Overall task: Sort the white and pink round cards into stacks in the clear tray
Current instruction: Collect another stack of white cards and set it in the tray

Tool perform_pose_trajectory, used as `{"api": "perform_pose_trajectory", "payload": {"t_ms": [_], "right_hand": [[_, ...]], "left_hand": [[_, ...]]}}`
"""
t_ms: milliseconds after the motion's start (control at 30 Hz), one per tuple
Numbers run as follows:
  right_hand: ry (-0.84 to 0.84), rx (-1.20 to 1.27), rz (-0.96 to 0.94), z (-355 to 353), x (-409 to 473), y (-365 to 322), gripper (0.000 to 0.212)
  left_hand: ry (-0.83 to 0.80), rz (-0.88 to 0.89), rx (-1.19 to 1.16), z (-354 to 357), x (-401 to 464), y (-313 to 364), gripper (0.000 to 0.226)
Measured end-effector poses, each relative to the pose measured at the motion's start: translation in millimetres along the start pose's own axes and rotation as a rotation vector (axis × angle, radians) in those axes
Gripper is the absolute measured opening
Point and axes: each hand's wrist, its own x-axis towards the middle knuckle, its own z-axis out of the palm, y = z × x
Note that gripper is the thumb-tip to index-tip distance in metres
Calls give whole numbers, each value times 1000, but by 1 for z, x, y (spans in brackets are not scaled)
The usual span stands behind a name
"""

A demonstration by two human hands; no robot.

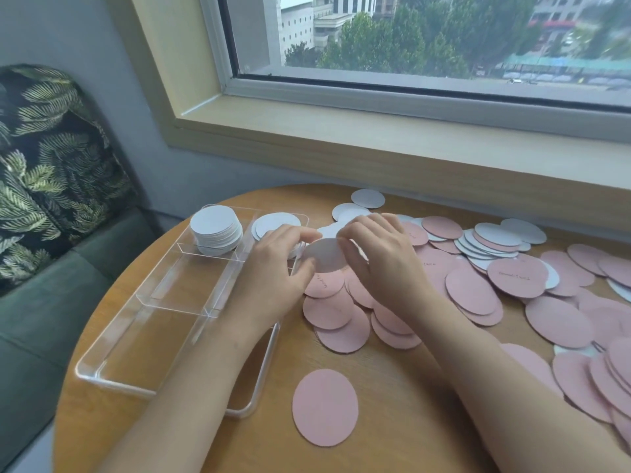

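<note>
Progress: early to midway, judged from the layout. Clear tray sits at left of the round wooden surface; its far-left compartment holds a tall white stack, and a few more white cards lie in the far-right compartment. Nearer compartments look empty; no pink stack visible in the tray. Left hand and right hand meet over the tray's right edge, fingers of both pinched on one white card held just above the pile. Remaining: a large spread of pink cards mixed with loose white cards across the right side, and one single pink card lying apart nearest the person.
</note>
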Motion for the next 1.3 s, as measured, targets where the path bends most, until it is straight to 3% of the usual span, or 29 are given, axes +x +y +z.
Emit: {"api": "perform_pose_trajectory", "payload": {"t_ms": [200, 300, 433, 533, 867, 1000, 1067, 1167, 1300], "right_hand": [[-51, 281, 206, -12, -1, -3, 18], [-114, 382, 327, -12, -1, -1, 21], [-414, 105, 268, 5, -7, 6, 40], [-605, 36, 226, 18, -13, 8, 48], [-336, -44, 72, 20, -12, 16, 8], [-173, -56, 124, 14, -5, 11, 20], [-117, 105, 281, 2, 2, 5, 24], [-123, 541, 513, -16, 12, -3, 17], [-147, 860, 616, -23, 18, -8, 16]], "left_hand": [[52, -28, -27, 2, -2, 7, 4], [120, -89, -60, 2, -3, 6, 5], [222, -106, -103, -1, -3, 6, 3], [240, -115, -98, 0, -3, 4, 7], [237, -108, -71, 1, -3, 4, 6], [233, -122, -108, 1, -2, 2, 6], [219, -132, -122, 1, -2, 1, 4], [183, -161, -157, 1, -2, 0, 5], [160, -207, -228, 1, -3, 2, 15]]}}
